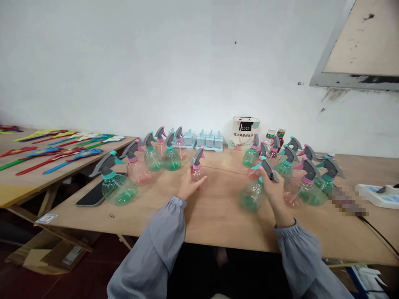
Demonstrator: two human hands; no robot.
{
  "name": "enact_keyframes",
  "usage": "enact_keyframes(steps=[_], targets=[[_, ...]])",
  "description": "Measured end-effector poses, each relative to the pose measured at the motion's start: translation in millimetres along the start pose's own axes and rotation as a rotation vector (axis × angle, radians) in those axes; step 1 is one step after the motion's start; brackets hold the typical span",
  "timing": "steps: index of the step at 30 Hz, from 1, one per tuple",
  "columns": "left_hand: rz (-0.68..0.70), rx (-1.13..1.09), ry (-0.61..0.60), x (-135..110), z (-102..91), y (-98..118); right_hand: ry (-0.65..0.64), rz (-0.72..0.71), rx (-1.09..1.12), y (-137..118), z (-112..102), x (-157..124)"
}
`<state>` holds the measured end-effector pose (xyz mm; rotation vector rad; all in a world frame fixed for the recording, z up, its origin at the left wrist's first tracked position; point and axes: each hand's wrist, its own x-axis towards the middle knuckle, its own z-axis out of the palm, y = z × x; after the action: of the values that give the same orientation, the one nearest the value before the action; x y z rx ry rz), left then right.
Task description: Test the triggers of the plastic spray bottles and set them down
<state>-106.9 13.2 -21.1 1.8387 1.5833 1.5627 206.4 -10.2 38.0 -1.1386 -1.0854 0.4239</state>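
Observation:
My left hand point(187, 183) is wrapped round a small pink spray bottle point(197, 172) with a grey and pink trigger head, upright at the middle of the table. My right hand point(273, 187) grips a green spray bottle point(252, 196) by its grey and turquoise head. That bottle is tilted and a little blurred, so whether it touches the table I cannot tell. Beside my right hand stand several more pink and green bottles, among them a pink one point(293, 195). On the left is another group, with a green bottle point(119, 190) nearest me.
A black phone point(90, 195) lies behind the front left bottle. Along the wall stand light-blue moulds point(209, 141), a paper bag point(243, 135) and brown bottles point(281, 135). A cable point(378, 234) crosses the right side. Colourful hand-shaped sticks point(59, 158) cover the left table.

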Motion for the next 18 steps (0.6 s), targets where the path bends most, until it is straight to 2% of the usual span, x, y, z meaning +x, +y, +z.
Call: enact_keyframes(steps=[3,6,13,18], targets=[[0.004,0.002,-0.004,0.0,0.6,-0.8,0.093,-0.097,-0.136,8.8,-18.5,14.7],[0.028,-0.006,0.007,0.2,0.9,-2.5,0.115,-0.167,-0.168,17.4,-24.6,28.3],[0.027,-0.003,0.016,0.5,1.8,-4.4,0.089,-0.238,-0.116,28.2,-15.4,43.4],[0.025,-0.006,0.009,-0.5,1.0,-0.7,0.131,-0.398,-0.066,34.4,-13.5,42.1]])
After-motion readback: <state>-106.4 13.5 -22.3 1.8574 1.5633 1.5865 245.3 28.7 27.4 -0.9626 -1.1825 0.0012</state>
